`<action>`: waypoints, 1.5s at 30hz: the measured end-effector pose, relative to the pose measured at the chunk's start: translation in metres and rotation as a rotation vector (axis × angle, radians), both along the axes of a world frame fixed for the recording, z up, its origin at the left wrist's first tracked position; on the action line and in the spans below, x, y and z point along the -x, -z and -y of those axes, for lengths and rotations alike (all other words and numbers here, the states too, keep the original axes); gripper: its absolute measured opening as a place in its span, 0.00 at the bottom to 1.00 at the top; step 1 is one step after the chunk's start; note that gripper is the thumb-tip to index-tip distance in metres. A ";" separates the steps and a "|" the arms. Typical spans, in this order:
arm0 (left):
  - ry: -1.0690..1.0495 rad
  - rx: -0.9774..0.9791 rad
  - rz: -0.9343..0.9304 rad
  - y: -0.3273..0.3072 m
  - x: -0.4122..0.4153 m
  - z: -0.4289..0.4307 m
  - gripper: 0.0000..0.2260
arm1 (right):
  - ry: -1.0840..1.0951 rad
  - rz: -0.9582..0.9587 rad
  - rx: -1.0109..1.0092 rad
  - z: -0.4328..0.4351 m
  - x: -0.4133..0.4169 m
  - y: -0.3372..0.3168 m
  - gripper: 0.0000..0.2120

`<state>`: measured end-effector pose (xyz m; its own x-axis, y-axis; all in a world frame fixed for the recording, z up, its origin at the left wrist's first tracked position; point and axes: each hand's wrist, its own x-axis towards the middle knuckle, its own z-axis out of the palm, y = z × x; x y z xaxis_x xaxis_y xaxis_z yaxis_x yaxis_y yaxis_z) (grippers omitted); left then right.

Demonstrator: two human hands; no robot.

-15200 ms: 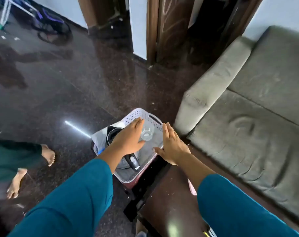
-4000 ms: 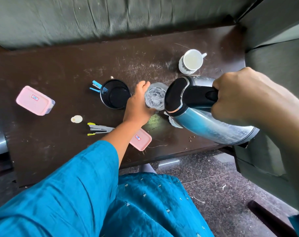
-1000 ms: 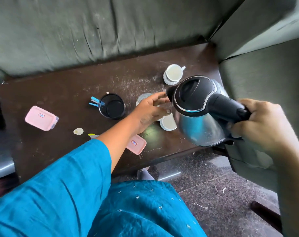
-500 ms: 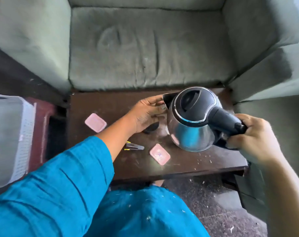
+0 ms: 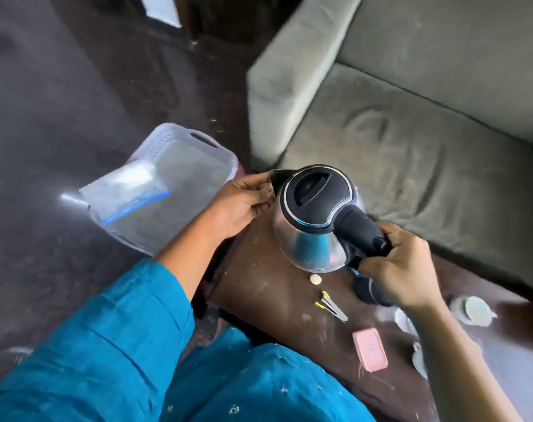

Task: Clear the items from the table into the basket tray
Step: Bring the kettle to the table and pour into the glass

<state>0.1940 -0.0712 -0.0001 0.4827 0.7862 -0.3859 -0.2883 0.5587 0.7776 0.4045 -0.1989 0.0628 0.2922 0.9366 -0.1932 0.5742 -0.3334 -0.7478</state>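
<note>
A steel kettle [image 5: 313, 217] with a black lid hangs over the left end of the dark wooden table [image 5: 268, 300]. My right hand [image 5: 402, 269] grips its black handle. My left hand [image 5: 240, 205] is curled by the kettle's spout around a clear glass [image 5: 270, 190], which is mostly hidden. The white perforated basket tray [image 5: 167, 134] sits just left of the table and holds a clear zip bag [image 5: 122, 190]. On the table lie a pink box [image 5: 370, 353], a stapler [image 5: 332, 306], a small cream disc [image 5: 315, 279], a black cup [image 5: 365, 292] and a white cup [image 5: 473, 309].
A grey-green sofa [image 5: 411, 141] runs along the table's far side, its armrest [image 5: 283, 71] close to the basket. Dark polished floor [image 5: 46, 102] spreads to the left. Blurred white crockery [image 5: 406, 322] lies under my right forearm. My blue clothing fills the bottom.
The view has swung left, bringing the basket tray fully into sight. Both hands have carried the kettle and the glass left, to the table's end beside the basket.
</note>
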 end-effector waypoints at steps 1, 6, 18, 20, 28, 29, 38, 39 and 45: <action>-0.118 -0.005 -0.025 0.002 0.048 -0.010 0.17 | -0.112 -0.005 -0.006 -0.025 0.036 0.012 0.13; -0.277 -0.029 -0.130 0.003 0.143 -0.027 0.13 | -0.248 -0.076 0.001 -0.078 0.114 0.036 0.13; -0.535 0.133 -0.241 0.042 0.296 -0.053 0.16 | -0.462 -0.198 0.134 -0.164 0.255 0.088 0.12; -0.536 0.186 -0.255 0.051 0.303 -0.054 0.16 | -0.476 -0.177 0.168 -0.169 0.260 0.095 0.12; -0.621 0.354 -0.317 0.082 0.316 -0.051 0.14 | -0.528 -0.110 0.306 -0.175 0.277 0.127 0.20; -0.622 0.357 -0.313 0.084 0.316 -0.049 0.14 | -0.532 -0.109 0.317 -0.174 0.279 0.129 0.20; -0.588 0.353 -0.341 0.100 0.327 -0.040 0.11 | -0.556 -0.111 0.370 -0.165 0.294 0.144 0.19; -0.591 0.347 -0.339 0.100 0.326 -0.039 0.11 | -0.550 -0.114 0.371 -0.165 0.293 0.145 0.19; -0.684 0.323 -0.329 0.103 0.312 -0.041 0.09 | -0.514 -0.140 0.409 -0.171 0.286 0.153 0.17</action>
